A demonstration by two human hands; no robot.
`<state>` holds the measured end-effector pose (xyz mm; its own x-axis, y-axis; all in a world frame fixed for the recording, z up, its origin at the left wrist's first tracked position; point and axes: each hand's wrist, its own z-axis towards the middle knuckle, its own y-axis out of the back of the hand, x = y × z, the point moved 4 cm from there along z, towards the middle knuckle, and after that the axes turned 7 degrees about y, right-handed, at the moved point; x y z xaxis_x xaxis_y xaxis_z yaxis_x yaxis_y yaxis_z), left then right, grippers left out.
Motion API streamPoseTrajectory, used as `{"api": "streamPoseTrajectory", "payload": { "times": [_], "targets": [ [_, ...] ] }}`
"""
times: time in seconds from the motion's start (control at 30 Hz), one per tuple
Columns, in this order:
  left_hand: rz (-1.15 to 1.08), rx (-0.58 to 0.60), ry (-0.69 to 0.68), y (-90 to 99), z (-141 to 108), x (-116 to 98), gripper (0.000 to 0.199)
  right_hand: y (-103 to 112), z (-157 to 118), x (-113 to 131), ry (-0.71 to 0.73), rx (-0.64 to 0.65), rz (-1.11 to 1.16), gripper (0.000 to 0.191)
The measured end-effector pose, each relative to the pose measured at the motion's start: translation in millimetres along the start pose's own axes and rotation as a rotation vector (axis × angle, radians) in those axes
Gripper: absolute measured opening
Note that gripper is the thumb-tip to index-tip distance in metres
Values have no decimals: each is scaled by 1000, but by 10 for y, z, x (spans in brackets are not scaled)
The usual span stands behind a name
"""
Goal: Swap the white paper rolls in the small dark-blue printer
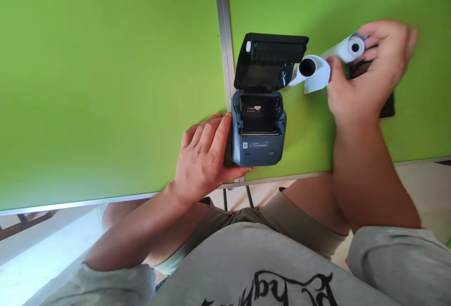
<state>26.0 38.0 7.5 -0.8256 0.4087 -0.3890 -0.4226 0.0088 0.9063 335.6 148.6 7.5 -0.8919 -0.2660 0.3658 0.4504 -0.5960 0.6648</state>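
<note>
A small blue-grey label printer (pixel 259 151) stands on the green table with its black lid (pixel 269 64) raised. Its paper bay (pixel 260 111) shows no roll inside. My left hand (pixel 204 155) holds the printer's left side, fingers along the edge and thumb at the front corner. To the right of the lid lies a white paper roll (pixel 319 68) with a wide dark core and a loose end sticking out. Beyond it is a second white roll (pixel 343 50) with a narrower core. My right hand (pixel 373 71), slightly blurred, curls its fingers round this second roll; its thumb meets the first roll's loose end.
Partly under my right hand and wrist lies a dark flat object (pixel 387 107), perhaps a phone. A metal seam strip (pixel 222 19) runs across the green table (pixel 105 85), passing beside the printer. The table's front edge is close to my lap.
</note>
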Motion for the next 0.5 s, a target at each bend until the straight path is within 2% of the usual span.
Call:
{"api": "streamPoseTrajectory", "payload": {
  "times": [0.1,0.2,0.37,0.5],
  "targets": [
    [4,1,4,0,3,-2,96,-58,-24,37,-18,2,20,45],
    [14,-9,-6,0,5,-7,95,-71,-50,108,-41,25,119,49],
    [-4,-20,-1,-1,4,-7,98,-109,-85,191,22,189,174,46],
    [10,-17,2,-6,3,-4,99,-94,-88,208,78,156,101,36]
  ]
}}
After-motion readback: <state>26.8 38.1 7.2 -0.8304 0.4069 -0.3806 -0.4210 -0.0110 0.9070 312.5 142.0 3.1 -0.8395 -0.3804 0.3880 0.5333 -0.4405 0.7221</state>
